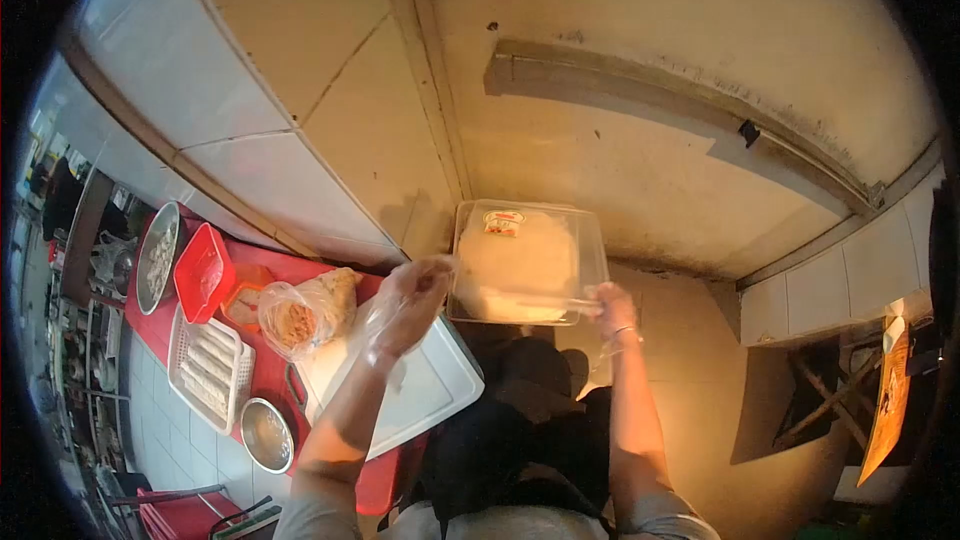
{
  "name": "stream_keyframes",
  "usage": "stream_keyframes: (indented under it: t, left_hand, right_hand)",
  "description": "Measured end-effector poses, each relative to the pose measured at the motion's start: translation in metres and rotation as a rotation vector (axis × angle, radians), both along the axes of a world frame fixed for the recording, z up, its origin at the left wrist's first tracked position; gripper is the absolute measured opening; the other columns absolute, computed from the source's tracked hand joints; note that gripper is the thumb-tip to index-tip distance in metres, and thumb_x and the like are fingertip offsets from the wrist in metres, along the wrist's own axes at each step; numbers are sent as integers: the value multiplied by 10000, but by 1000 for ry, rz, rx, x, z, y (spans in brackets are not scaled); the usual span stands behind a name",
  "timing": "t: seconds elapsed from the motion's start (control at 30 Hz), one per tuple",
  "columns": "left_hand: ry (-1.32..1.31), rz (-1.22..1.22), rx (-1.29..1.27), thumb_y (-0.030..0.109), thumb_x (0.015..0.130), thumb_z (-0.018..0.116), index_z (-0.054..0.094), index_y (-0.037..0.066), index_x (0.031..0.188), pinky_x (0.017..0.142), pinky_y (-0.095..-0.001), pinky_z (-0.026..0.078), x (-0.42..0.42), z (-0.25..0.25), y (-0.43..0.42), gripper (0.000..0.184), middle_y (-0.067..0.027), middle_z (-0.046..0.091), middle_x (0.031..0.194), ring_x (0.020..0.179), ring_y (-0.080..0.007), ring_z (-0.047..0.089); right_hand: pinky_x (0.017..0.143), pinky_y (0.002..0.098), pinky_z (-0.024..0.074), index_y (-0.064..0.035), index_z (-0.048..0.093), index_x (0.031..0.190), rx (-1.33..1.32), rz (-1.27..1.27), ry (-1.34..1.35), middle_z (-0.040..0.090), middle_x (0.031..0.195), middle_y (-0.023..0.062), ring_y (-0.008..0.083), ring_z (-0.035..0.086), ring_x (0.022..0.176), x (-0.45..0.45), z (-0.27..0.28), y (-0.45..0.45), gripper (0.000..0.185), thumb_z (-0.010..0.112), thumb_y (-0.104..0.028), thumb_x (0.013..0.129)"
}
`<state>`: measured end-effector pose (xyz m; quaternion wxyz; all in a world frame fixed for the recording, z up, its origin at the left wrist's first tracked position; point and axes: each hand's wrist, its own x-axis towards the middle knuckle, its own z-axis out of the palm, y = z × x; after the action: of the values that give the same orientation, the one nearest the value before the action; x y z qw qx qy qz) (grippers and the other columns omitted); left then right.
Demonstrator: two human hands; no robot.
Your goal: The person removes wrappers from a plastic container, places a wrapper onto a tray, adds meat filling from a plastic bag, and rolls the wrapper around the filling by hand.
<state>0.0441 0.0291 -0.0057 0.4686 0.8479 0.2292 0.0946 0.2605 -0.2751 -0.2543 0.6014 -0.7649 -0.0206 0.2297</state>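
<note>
A clear plastic box (pixel 592 250) with a round, pale stack of thin sheets (pixel 530 265) inside is held up in front of me. A small red and yellow label (pixel 504 224) shows near its top. My left hand (pixel 418 298), in a loose clear plastic glove, has its fingers bent at the box's left edge. My right hand (pixel 612 308), also in clear plastic, is closed at the lower right edge and somewhat blurred. Left of the box lies a white cutting board (pixel 430 390), partly behind my left arm.
On the red table (pixel 150 325) stand a white basket of pale rolls (pixel 208 370), a metal bowl (pixel 267 435), a red tray (pixel 203 270), a bag of orange-brown filling (pixel 297 325) and a metal bowl of pale pieces (pixel 160 255). A wall (pixel 640 160) rises ahead.
</note>
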Motion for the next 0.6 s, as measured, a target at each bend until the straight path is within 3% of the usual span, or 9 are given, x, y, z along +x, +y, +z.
stream_keyframes:
  t: [0.03, 0.17, 0.23, 0.3, 0.37, 0.43, 0.47, 0.53, 0.6]
  left_hand:
    - [-6, -44, -38, 220, 962, 601, 644, 7, 1149, 666, -270, 487, 19, -15, 0, 286, -36, 658, 850, 770, -105, 600]
    - [58, -323, 104, 226, 948, 607, 655, 23, 1080, 618, -288, 496, 88, -104, -7, 246, -70, 658, 848, 731, -123, 614]
    - [243, -428, 114, 205, 911, 636, 665, 67, 1090, 669, -323, 517, 120, -122, -21, 228, -80, 674, 914, 772, -163, 634]
    - [402, -581, 393, 172, 869, 647, 683, 110, 1114, 820, -361, 517, 147, -139, -41, 255, -83, 690, 1002, 925, -229, 649]
    - [444, -777, 667, 148, 851, 631, 699, 124, 1114, 946, -375, 481, 170, -200, -48, 273, -91, 686, 1081, 1069, -276, 627]
    - [647, -798, 644, 145, 847, 614, 709, 122, 1109, 1019, -378, 441, 190, -251, -57, 279, -106, 670, 1137, 1161, -297, 590]
    - [648, -844, 751, 133, 851, 581, 715, 94, 1089, 1014, -397, 445, 197, -295, -53, 276, -142, 638, 1223, 1149, -322, 595]
    - [483, -553, 502, 153, 853, 590, 711, 62, 1077, 1024, -409, 439, 189, -296, -51, 271, -178, 633, 1223, 1147, -343, 592]
    - [398, -432, 401, 210, 851, 602, 686, 19, 1108, 1022, -412, 444, 186, -299, -50, 331, -214, 627, 1223, 1155, -351, 589]
  right_hand:
    - [546, 357, 484, -118, 642, 905, 274, -213, 228, 675, 830, 24, 171, 573, 580, -5, 38, -9, 236, 652, -354, 908]
    - [625, 268, 441, -153, 627, 927, 215, -528, 156, 684, 916, -8, 111, 591, 774, -27, 105, -98, 220, 648, -371, 916]
    - [592, 232, 422, -138, 645, 981, 287, -590, 200, 673, 939, -14, 84, 572, 754, -40, 92, -175, 233, 643, -362, 916]
    - [494, 196, 366, -121, 660, 1072, 225, -908, 187, 657, 906, -22, 68, 533, 625, -65, 82, -225, 265, 624, -339, 925]
    - [446, 181, 351, -93, 651, 1157, 243, -959, 131, 645, 854, -23, 61, 507, 549, -96, 75, -274, 334, 624, -334, 927]
    - [466, 209, 420, -60, 642, 1159, 250, -1003, 110, 646, 830, -6, 74, 529, 554, -127, 63, -317, 332, 612, -311, 945]
    - [474, 224, 445, -45, 638, 1155, 274, -973, 108, 649, 836, 7, 78, 540, 555, -142, 58, -336, 320, 602, -292, 955]
    - [490, 267, 492, -6, 630, 1142, 317, -949, 112, 657, 841, 38, 112, 575, 565, -168, 40, -378, 277, 559, -220, 982]
    - [497, 280, 501, -2, 628, 1143, 284, -1021, 115, 663, 848, 42, 137, 587, 572, -180, 38, -382, 271, 547, -205, 984]
